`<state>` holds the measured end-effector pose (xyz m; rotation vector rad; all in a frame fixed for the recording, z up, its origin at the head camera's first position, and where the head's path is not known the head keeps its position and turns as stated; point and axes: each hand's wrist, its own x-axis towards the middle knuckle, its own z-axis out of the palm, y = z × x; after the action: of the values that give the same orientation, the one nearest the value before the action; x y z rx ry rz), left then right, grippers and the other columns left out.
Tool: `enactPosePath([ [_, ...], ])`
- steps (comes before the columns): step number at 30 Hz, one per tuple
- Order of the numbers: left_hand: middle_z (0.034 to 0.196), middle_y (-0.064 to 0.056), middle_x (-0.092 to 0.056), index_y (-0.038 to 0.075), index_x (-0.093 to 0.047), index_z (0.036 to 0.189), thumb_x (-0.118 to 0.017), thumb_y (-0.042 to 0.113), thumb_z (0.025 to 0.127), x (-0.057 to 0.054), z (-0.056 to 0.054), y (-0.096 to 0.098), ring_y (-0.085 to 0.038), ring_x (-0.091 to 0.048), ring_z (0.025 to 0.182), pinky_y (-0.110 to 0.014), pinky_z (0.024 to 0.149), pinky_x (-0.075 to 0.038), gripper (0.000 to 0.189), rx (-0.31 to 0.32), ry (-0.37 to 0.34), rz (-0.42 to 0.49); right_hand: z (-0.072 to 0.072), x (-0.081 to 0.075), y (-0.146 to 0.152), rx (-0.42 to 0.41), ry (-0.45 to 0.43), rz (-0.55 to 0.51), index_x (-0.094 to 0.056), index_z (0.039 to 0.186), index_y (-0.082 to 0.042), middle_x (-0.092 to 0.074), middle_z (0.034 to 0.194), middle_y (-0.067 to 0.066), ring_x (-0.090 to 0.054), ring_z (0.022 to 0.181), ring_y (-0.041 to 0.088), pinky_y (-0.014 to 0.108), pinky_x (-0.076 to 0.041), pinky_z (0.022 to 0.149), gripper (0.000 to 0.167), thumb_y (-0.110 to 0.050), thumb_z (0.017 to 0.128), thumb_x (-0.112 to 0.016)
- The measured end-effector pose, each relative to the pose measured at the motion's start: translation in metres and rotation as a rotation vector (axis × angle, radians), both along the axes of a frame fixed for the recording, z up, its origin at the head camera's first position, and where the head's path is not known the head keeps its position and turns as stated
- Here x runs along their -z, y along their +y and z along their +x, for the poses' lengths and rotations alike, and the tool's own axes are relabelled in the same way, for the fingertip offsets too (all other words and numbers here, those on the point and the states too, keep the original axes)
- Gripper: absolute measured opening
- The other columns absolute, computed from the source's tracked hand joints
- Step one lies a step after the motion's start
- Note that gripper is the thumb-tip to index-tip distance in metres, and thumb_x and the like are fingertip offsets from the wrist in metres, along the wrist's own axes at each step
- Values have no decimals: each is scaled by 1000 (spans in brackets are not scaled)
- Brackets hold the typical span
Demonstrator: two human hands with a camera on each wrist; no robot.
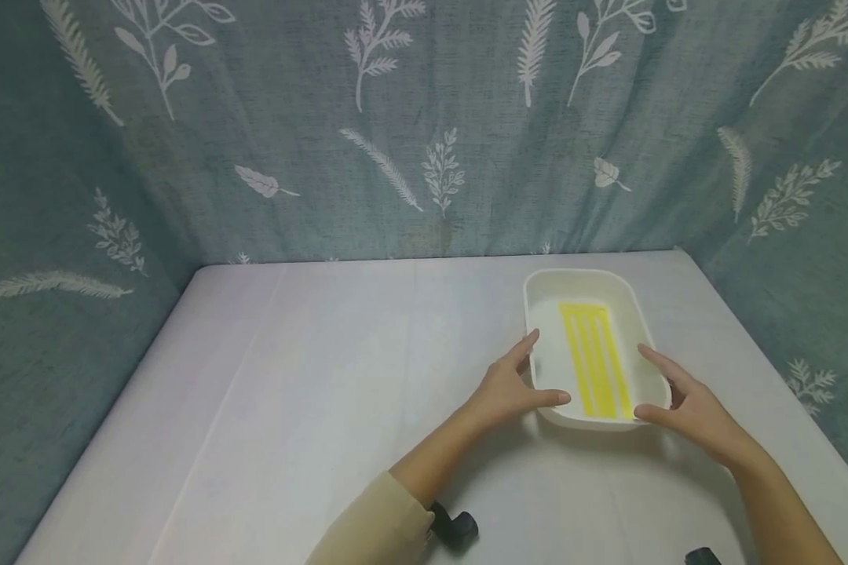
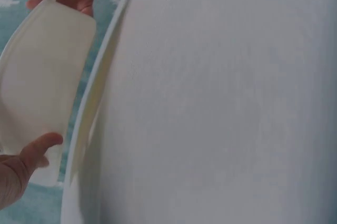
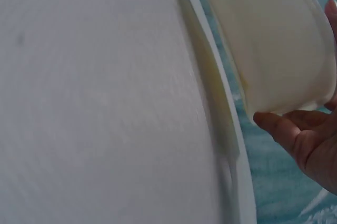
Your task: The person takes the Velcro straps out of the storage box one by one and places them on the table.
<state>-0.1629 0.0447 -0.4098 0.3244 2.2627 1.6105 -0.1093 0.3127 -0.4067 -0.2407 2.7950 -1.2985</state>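
A white rectangular plastic tray point(image 1: 547, 369) with rounded corners is at the right of the head view. Flat on its floor lies a yellow piece of several long parallel strips point(image 1: 593, 357); whether they are separate or joined I cannot tell. My left hand point(image 1: 512, 388) holds the tray's near left side, thumb over the rim. At the near right corner my right hand point(image 1: 692, 408) grips it, thumb on the front rim. The tray is lifted off the table, with a shadow beneath. Both wrist views show the tray's outside wall point(image 2: 45, 81) point(image 3: 274, 39) with fingers against it.
A white-covered table point(image 1: 290, 392) stretches left of the tray. Green curtains with white leaf prints point(image 1: 410, 157) hang behind the far edge and along both sides. Dark wrist camera parts point(image 1: 455, 530) show near the left sleeve point(image 1: 378, 522).
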Motion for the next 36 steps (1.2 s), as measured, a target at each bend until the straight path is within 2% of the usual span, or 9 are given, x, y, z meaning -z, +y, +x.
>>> enactPosePath([
  [3, 152, 2, -32, 31, -29, 148, -87, 31, 67, -2, -1, -8, -20, -37, 136, -37, 106, -38, 100, 5, 8, -5, -2, -3, -8, -13, -11, -15, -18, 152, -9, -21, 151, 28, -41, 124, 7, 6, -43, 74, 90, -13, 82, -74],
  [5, 153, 2, -31, 30, -29, 149, -87, 30, 67, -3, -1, -13, -21, -37, 136, -38, 106, -38, 101, 5, 7, 2, -3, -5, -13, -17, -17, -17, -18, 151, -8, -21, 151, 28, -41, 127, 27, 7, -44, 73, 90, -14, 81, -74],
  [7, 154, 2, -28, 29, -27, 150, -86, 28, 67, -3, 0, -17, -23, -36, 137, -38, 107, -38, 101, 7, 6, 16, -4, -7, -17, -21, -22, -24, -18, 151, -7, -21, 150, 28, -40, 122, 47, 9, -45, 73, 90, -14, 81, -74],
  [8, 154, 3, -27, 29, -27, 150, -86, 28, 67, -3, 0, -18, -23, -36, 137, -38, 107, -38, 102, 6, 2, 18, -4, -8, -19, -19, -25, -22, -19, 151, -6, -22, 150, 28, -41, 121, 48, 10, -46, 73, 90, -15, 81, -75],
  [15, 155, 3, -25, 30, -25, 150, -86, 28, 68, -2, -3, -36, -24, -36, 137, -40, 107, -37, 102, 1, -7, 27, -10, -10, -34, -24, -40, -47, -22, 150, -5, -26, 148, 28, -49, 117, 49, 15, -49, 72, 91, -16, 78, -77],
  [19, 155, 1, -26, 29, -25, 150, -86, 27, 68, -4, -5, -48, -27, -37, 136, -42, 107, -37, 101, -6, 0, 27, -15, -10, -44, -41, -47, -100, -22, 150, -6, -25, 150, 27, -47, 120, 50, 16, -50, 74, 91, -14, 78, -77],
  [27, 156, 4, -24, 27, -24, 150, -87, 24, 66, -4, -8, -70, -24, -35, 137, -40, 107, -36, 106, -13, -12, 46, -23, -9, -62, -53, -86, -158, -21, 151, -9, -23, 152, 23, -44, 125, 46, 16, -48, 78, 94, -16, 77, -79],
  [30, 155, 5, -24, 28, -24, 150, -88, 23, 66, -3, -8, -79, -22, -34, 138, -39, 108, -36, 106, -21, -33, 47, -25, -7, -71, -62, -104, -177, -20, 151, -9, -22, 153, 22, -42, 127, 45, 19, -49, 81, 97, -17, 76, -80],
  [36, 156, 3, -24, 25, -25, 150, -86, 20, 68, -2, -6, -97, -27, -36, 137, -43, 106, -37, 102, -27, -28, 60, -27, -2, -85, -81, -121, -226, -21, 151, -9, -22, 153, 20, -42, 128, 44, 27, -49, 87, 96, -17, 75, -80],
])
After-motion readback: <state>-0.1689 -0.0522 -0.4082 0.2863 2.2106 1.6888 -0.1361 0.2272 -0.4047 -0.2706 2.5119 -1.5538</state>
